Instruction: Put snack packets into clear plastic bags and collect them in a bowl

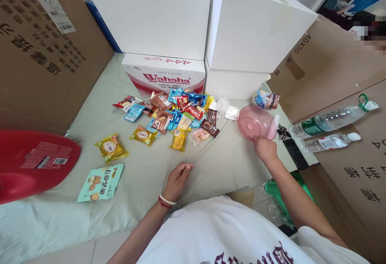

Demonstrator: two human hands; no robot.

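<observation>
snacks (182, 115): on cloth (220, 163), before carton (165, 75) | bowl (259, 121): right of snacks

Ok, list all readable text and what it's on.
"Wahaha": water carton
"PURIFIED WATER FOR DRINKING": same carton
"40X50": right brown box
"温馨提": left box
"每日坚果": teal packet
Other box print, wrappers, bottle labels, red container's label, shirt lettering: too small, blurred or unclear.

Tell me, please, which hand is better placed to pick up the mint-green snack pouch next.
Probably the left hand: it is closer to the mint-green snack pouch and shows nothing held. The right hand grips the translucent pink bowl.
</observation>
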